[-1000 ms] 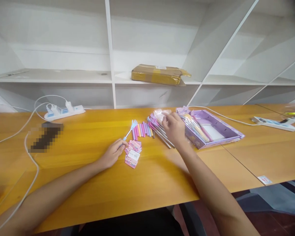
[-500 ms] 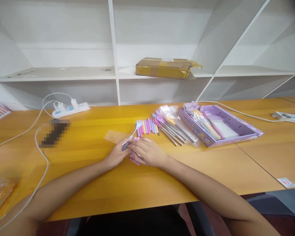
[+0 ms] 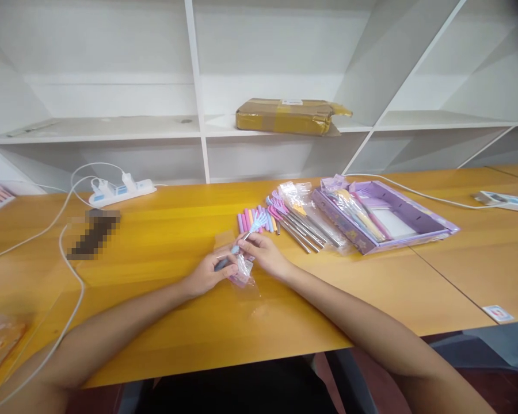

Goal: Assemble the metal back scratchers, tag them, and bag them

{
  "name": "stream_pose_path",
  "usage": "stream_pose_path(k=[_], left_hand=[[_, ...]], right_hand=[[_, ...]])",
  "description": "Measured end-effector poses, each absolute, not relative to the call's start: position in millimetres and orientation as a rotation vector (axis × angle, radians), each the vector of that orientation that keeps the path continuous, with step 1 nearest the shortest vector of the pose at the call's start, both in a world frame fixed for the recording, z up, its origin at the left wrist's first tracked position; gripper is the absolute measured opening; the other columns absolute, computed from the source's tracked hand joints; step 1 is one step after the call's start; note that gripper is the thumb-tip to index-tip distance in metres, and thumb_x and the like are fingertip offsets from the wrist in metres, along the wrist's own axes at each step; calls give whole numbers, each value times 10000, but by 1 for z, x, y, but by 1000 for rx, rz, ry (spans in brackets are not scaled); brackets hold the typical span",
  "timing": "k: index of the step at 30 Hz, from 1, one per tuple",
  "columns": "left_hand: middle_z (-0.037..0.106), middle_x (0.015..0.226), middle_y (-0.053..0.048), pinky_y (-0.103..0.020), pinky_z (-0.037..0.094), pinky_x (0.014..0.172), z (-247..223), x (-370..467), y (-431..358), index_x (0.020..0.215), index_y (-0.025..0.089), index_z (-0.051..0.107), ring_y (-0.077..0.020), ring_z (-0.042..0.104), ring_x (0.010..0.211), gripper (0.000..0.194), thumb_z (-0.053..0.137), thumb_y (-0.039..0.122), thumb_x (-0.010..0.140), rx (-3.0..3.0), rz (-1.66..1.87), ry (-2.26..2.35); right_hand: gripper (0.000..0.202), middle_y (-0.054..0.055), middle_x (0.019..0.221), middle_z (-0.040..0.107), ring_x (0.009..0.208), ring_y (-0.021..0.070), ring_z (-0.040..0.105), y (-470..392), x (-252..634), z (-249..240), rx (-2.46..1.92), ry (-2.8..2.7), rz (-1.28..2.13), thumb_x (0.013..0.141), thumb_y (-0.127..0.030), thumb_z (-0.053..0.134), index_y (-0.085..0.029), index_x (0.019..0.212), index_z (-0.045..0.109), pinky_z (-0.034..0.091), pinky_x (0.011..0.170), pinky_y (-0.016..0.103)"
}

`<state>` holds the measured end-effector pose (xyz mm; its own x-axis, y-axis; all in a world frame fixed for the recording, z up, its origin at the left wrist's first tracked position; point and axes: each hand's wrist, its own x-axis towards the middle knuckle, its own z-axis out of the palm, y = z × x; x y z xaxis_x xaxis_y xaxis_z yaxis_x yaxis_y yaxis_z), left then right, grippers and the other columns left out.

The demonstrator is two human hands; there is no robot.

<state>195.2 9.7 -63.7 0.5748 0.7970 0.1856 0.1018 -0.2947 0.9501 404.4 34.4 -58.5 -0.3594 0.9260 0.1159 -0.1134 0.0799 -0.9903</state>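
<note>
A light-blue, hand-shaped back scratcher (image 3: 258,222) slants between my hands over the table. My left hand (image 3: 208,275) is closed around its dark grip end. The fingers of my right hand (image 3: 265,257) pinch its shaft just below the blue head. Under and between the hands is a clear plastic wrapper (image 3: 243,276) with pink and purple print; the hands partly cover it. Just beyond the head lies a row of short coloured tubes (image 3: 244,221) in pink, purple, orange and blue. Several scratchers with pink and purple heads and metal shafts (image 3: 304,233) lie beside the row.
A purple tray (image 3: 418,234) at the right holds bagged scratchers. Plastic-wrapped pieces (image 3: 301,198) lie against its left side. A power strip (image 3: 127,191) with white cables sits back left. Shelving behind carries a taped cardboard box (image 3: 285,117).
My right hand has shifted from beside the left to the scratcher's shaft near its head. The head has moved right, and more of the plastic wrapper shows.
</note>
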Motion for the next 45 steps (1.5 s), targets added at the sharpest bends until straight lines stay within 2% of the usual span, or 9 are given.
stream_pose_path(k=[5, 8, 11, 18, 23, 26, 30, 35, 45], left_hand=[[720, 1094, -93, -375, 503, 1014, -78, 193, 20, 1015, 181, 728, -257, 656, 1087, 343, 654, 513, 970, 1478, 1167, 854], [724, 1044, -81, -338, 557, 905, -88, 192, 28, 1101, 181, 700, -226, 682, 981, 410, 658, 563, 957, 1216, 1399, 939], [718, 1010, -63, -314, 575, 819, -91, 192, 31, 1097, 186, 673, -207, 687, 910, 451, 656, 609, 941, 1105, 1476, 987], [742, 981, -54, -331, 556, 878, -82, 193, 24, 1030, 195, 667, -216, 708, 922, 391, 701, 570, 925, 1199, 1470, 980], [778, 1001, -71, -330, 570, 847, -72, 198, 19, 984, 171, 722, -240, 723, 946, 369, 892, 410, 760, 1303, 1195, 880], [778, 956, -72, -322, 588, 755, -75, 199, 21, 923, 162, 750, -230, 727, 866, 328, 884, 414, 762, 1312, 1066, 855], [762, 876, -52, -313, 594, 716, -85, 195, 30, 926, 161, 759, -192, 707, 769, 334, 846, 461, 807, 1143, 1232, 912], [767, 930, -60, -292, 588, 767, -88, 191, 38, 896, 154, 773, -181, 710, 858, 338, 853, 471, 807, 927, 1397, 874], [803, 984, -67, -294, 561, 899, -83, 192, 41, 918, 166, 799, -169, 735, 933, 303, 910, 401, 763, 793, 1439, 791]], right_hand=[[411, 0, 870, 637, 692, 130, 589, 39, 419, -48, -820, -1096, 1208, 926, -626, 668, -237, 868, 550, 533, 588, 262], [431, -16, 822, 631, 471, 71, 413, 40, 432, -38, -827, -1205, 1299, 951, -648, 620, -239, 867, 513, 316, 377, 208], [430, -26, 786, 617, 419, 44, 294, 34, 432, -34, -920, -1457, 1485, 944, -652, 627, -224, 967, 598, 202, 363, 212], [354, 12, 875, 677, 727, 137, 585, 21, 411, -44, -988, -1689, 1433, 800, -458, 806, -185, 977, 669, 470, 661, 266], [216, -15, 775, 617, 700, 136, 548, 27, 410, -53, -968, -1805, 1216, 856, -383, 698, -188, 850, 605, 455, 673, 264], [222, 10, 851, 657, 758, 160, 594, 30, 416, -56, -947, -1887, 1099, 934, -411, 638, -190, 939, 614, 471, 709, 278], [278, 58, 951, 683, 783, 176, 602, 30, 432, -54, -978, -2048, 545, 1087, -418, 418, -195, 1144, 574, 436, 724, 294], [348, 80, 913, 687, 717, 172, 568, 27, 441, -43, -899, -2560, 24, 1124, -408, 352, -194, 1037, 612, 290, 625, 307], [413, 51, 853, 676, 789, 179, 596, 42, 453, -32, -1210, -2631, 381, 1141, -393, 270, -209, 930, 574, 362, 747, 284]])
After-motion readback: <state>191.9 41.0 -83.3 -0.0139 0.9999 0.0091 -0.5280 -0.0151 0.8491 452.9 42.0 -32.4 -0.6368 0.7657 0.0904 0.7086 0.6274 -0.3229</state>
